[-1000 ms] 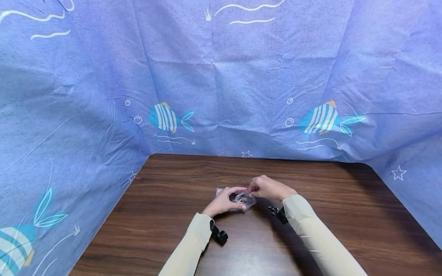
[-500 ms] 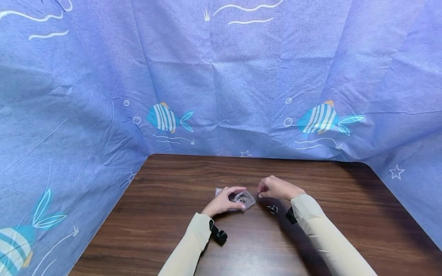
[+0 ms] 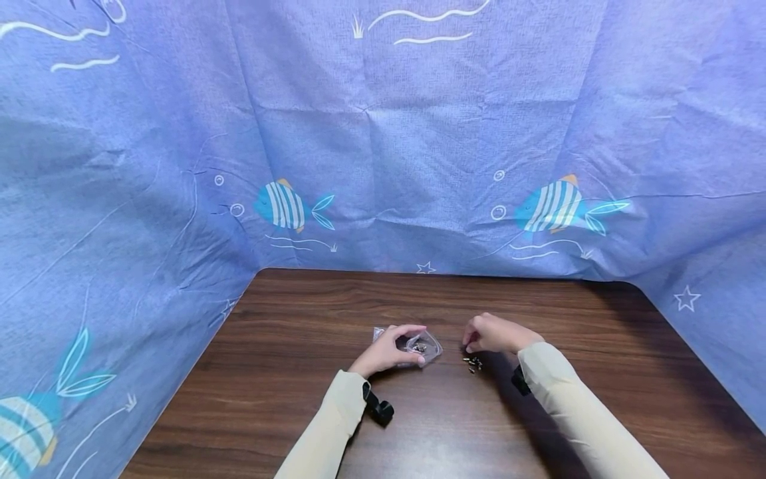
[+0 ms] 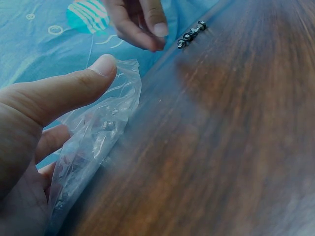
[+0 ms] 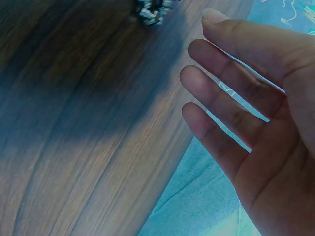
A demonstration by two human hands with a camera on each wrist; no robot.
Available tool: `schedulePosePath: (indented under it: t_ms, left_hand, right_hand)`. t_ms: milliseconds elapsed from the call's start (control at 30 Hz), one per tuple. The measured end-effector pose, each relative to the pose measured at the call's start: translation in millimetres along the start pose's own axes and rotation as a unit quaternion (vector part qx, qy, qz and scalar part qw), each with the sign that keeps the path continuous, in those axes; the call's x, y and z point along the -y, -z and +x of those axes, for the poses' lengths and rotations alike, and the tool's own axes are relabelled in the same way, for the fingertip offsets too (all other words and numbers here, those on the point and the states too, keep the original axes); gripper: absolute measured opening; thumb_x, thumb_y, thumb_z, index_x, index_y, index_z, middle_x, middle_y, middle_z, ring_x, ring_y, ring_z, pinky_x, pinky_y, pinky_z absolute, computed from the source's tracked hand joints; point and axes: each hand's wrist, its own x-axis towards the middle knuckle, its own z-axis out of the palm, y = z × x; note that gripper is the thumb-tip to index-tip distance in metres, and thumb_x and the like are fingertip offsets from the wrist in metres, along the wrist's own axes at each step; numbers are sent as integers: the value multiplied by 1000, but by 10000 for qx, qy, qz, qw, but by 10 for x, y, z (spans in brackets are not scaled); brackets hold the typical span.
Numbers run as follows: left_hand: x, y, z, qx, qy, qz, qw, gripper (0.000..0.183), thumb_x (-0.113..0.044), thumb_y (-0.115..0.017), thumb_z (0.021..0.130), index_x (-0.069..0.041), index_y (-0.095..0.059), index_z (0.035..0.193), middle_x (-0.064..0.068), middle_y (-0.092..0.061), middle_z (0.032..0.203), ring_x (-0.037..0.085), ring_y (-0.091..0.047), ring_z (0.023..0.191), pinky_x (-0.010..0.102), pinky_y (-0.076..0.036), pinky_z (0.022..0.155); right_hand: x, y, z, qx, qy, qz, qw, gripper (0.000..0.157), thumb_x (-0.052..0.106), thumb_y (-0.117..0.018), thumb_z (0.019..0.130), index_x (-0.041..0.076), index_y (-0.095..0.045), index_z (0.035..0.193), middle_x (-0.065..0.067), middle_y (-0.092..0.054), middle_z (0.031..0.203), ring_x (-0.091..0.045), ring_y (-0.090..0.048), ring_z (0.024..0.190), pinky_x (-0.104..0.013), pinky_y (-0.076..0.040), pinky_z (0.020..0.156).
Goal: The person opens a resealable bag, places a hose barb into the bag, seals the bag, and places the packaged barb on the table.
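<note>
My left hand (image 3: 378, 352) holds a clear plastic zip bag (image 3: 432, 354) by its mouth, thumb on the near side and fingers on the far side. The bag (image 4: 101, 142) bulges between them in the left wrist view, and a few small metal pieces (image 3: 419, 347) show inside it. To the right, my right hand (image 3: 495, 334) hovers just behind a small pile of shiny metal pieces (image 3: 473, 363) on the table. Its fingers (image 5: 199, 78) are loosely bent with nothing visible between them in the right wrist view. The pile (image 4: 191, 36) is too small to name exactly.
Both hands work over a dark brown wood-grain table (image 3: 287, 386). A blue fish-print cloth (image 3: 383, 159) hangs behind it and along the sides. Black wrist mounts (image 3: 378, 407) sit at the sleeve cuffs.
My right hand has moved from the bag's mouth to the right, then lower toward the metal pile, which came into fuller view. The left hand and bag have stayed put.
</note>
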Motion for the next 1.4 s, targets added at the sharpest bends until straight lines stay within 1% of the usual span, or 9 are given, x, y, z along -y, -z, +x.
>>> schedulePosePath:
  t_ms: [233,367,533,700,933,1067,1200,1300,1400]
  left_hand:
    - [21,-8,-1,21,111,-21,9999,65,-35,-80,77,-24,-55,136,-9,-60,131,13,-48,116,37,-38,101]
    - [24,-12,-4,12,141,-26,9999,65,-36,-80,77,-25,-55,136,-9,-59,131,14,-48,116,37,-38,101]
    - [21,-12,1,-2,167,-16,9999,64,-36,-80,77,-27,-55,136,-9,-60,131,13,-48,117,37,-38,102]
    - [19,-14,7,-13,121,-7,9999,64,-34,-81,77,-25,-56,136,-9,-60,131,12,-48,116,35,-37,102]
    - [21,-6,4,-13,49,28,10000,64,-34,-80,78,-23,-56,136,-7,-61,131,13,-48,115,35,-38,101]
    - [19,-6,-2,-16,-4,20,10000,64,-33,-80,78,-21,-56,135,-5,-61,131,15,-49,115,36,-38,101]
    - [20,-7,-3,-20,-12,2,10000,64,-32,-81,77,-20,-56,135,-4,-61,130,16,-49,115,36,-38,101]
    - [16,-4,0,-16,42,25,10000,64,-32,-81,77,-22,-56,135,-5,-61,131,14,-48,115,35,-38,102]
    - [15,-1,4,-12,47,43,10000,64,-33,-81,77,-22,-56,136,-5,-61,131,13,-48,115,35,-38,102]
  right_hand:
    - [-10,-21,-74,126,-100,134,9998,6,6,-76,77,8,-74,82,4,-71,80,-2,-59,73,-21,-50,67]
    - [-5,-35,-84,180,-1,124,9998,7,4,-77,75,6,-74,81,2,-71,78,-2,-59,72,-20,-49,65]
    - [6,-50,-80,195,0,57,9998,10,0,-77,72,6,-74,79,2,-69,75,-5,-59,70,-20,-48,63]
    - [11,-53,-79,163,113,-16,9998,9,-2,-75,72,6,-73,76,2,-70,74,-4,-59,68,-20,-48,62]
    - [32,-63,-62,167,77,-93,9998,9,-2,-74,73,7,-72,75,3,-68,71,1,-53,65,-19,-46,60]
    - [50,-70,-59,145,67,-63,9999,8,-1,-74,73,6,-71,75,2,-68,70,0,-54,64,-19,-46,59]
    - [53,-79,-56,161,-106,1,9998,8,-1,-75,73,7,-72,74,4,-69,71,-1,-55,65,-20,-46,60]
    - [46,-84,-52,157,-165,-28,9997,9,-1,-75,74,8,-72,74,4,-69,72,-1,-56,66,-20,-47,60]
    - [33,-91,-47,148,-105,-126,9998,9,-1,-74,74,8,-72,74,5,-69,72,-1,-56,66,-20,-47,60]
